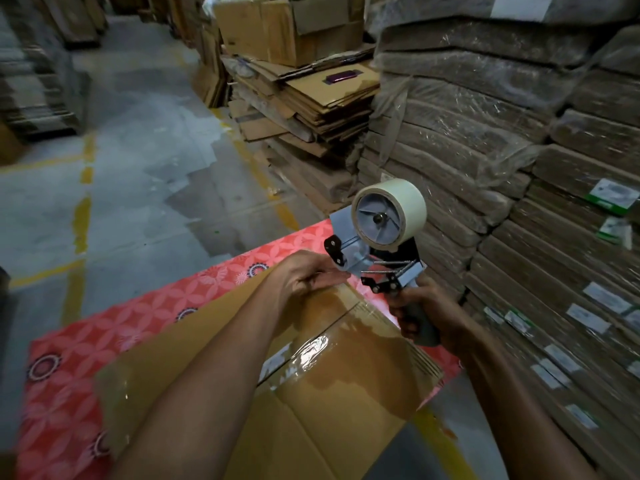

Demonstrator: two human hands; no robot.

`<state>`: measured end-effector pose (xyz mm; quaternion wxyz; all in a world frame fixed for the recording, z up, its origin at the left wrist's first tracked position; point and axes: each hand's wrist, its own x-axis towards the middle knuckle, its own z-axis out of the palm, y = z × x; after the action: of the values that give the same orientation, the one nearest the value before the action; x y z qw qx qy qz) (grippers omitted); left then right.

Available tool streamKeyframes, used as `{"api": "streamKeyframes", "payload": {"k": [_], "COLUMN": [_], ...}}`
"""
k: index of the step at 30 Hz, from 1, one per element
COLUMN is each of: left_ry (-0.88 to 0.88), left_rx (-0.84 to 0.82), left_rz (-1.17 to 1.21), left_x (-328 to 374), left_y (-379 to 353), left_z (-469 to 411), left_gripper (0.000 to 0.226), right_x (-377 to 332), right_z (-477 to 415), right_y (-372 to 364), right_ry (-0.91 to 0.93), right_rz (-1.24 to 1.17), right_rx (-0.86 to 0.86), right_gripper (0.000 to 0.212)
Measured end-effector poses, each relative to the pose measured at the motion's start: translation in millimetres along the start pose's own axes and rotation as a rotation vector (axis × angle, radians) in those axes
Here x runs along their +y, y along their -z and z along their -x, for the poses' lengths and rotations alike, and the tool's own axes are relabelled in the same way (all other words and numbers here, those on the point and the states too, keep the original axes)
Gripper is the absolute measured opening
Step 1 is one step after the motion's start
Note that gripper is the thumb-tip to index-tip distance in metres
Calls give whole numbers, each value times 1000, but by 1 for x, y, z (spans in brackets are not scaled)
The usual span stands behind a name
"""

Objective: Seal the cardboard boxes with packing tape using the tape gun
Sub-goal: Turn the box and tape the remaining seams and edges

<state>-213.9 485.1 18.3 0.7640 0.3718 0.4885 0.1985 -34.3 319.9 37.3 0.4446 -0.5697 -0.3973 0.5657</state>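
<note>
While your right hand (426, 313) grips the tape gun (381, 237) past the far edge of the cardboard box (329, 393), your left hand (308, 277) pinches the tape end (346, 273), seemingly to anchor it.

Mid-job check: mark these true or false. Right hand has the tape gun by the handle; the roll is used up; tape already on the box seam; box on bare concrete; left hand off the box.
1. The right hand grips the tape gun by its handle. True.
2. The roll is used up. False: a thick cream roll sits on it.
3. Clear tape lies along the box seam. True.
4. The box sits on bare concrete. False: it sits on a red patterned sheet.
5. The left hand is off the box. False: it is at the far edge.
</note>
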Motion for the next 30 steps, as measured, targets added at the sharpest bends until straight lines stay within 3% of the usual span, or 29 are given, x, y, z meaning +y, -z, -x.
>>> {"api": "streamKeyframes", "payload": {"k": [3,8,14,17,25,30], "left_ry": [-107,-155,-133,-216,-369,-420], "left_rx": [0,54,80,212,430,419], "left_rz": [-179,-378,-413,-465,-673,-770], "left_x": [0,20,69,66,41,38], "left_y": [14,30,62,52,57,55], "left_z": [-2,-3,-19,-31,-74,-77], "left_gripper": [47,57,29,6,33,32], "right_x": [6,10,7,10,14,13], "right_z": [1,-6,0,-10,-31,-36], "right_y": [-7,-31,-22,-23,-37,-43], "right_ry": [-16,-9,-49,-71,-108,-109], "right_rz": [44,96,147,174,51,70], "right_rx": [2,40,99,139,119,144], "right_gripper": [28,12,10,14,12,18]}}
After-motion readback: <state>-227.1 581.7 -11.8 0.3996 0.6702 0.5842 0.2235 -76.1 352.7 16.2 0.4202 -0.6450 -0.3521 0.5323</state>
